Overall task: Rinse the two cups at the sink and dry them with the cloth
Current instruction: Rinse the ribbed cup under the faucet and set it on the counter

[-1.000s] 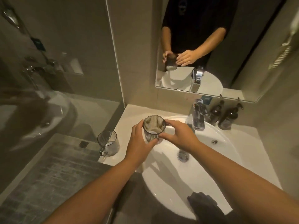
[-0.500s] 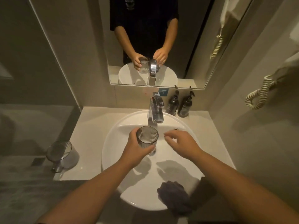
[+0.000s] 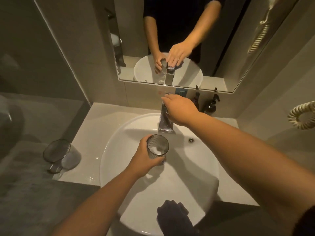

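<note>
Glossy round sink (image 3: 196, 169), left hand (image 3: 144, 155) fingers curled round ribbed cup (image 3: 157, 148), right hand (image 3: 180, 109) fingers flat on chrome tap (image 3: 165, 122)

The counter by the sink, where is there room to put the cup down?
Bare counter lies between the second cup and the basin. Behind the tap it is crowded: the right hand and two dark bottles. The cloth covers the basin's near rim.

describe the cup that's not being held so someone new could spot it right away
Start at the round white sink and move left across the pale counter to its front left corner. The spare cup stands there alone, a smoky ribbed tumbler. Unlike the matching cup that the left hand grips over the basin, no hand touches it.
</note>
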Motion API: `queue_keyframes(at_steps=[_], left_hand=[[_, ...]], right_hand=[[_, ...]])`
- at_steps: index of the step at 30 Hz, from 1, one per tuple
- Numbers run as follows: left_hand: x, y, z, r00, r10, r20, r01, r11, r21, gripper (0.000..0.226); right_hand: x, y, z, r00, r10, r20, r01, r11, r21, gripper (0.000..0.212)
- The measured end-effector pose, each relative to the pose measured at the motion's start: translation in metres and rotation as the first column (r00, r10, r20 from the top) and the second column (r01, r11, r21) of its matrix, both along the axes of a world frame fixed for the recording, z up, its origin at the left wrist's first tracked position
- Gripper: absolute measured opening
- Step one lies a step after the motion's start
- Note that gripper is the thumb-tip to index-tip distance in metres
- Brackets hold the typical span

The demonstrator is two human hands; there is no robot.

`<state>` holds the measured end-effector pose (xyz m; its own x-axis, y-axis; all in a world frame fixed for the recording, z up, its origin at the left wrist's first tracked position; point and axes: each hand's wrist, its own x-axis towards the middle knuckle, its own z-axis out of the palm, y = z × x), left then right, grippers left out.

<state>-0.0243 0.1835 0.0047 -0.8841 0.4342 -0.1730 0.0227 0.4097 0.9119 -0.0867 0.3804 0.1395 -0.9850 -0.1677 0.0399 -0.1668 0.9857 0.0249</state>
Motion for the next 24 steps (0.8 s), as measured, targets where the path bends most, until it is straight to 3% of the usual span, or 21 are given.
queue_keyframes(at_steps=[4,7,11,24], left_hand=[[-0.005,0.011,-0.004,1.0,0.018,0.001,-0.018,1.0,-0.004,0.083],[-0.007,0.022,-0.008,1.0,0.011,0.018,-0.011,1.0,0.02,0.086],[-0.007,0.029,-0.011,1.0,0.009,0.024,-0.009,1.0,0.019,0.088],[-0.002,0.018,-0.02,0.999,-0.017,0.049,0.015,0.999,0.044,0.085]], right_hand=[[-0.001,0.005,-0.002,0.999,0.029,-0.044,-0.03,0.999,-0.034,0.023],[-0.007,0.014,0.008,1.0,0.024,0.016,-0.023,0.995,-0.095,0.016],[-0.023,0.028,0.028,0.985,0.018,0.17,0.012,0.984,-0.175,0.054],[-0.025,0.027,0.027,0.982,0.003,0.188,0.037,0.977,-0.21,0.055]])
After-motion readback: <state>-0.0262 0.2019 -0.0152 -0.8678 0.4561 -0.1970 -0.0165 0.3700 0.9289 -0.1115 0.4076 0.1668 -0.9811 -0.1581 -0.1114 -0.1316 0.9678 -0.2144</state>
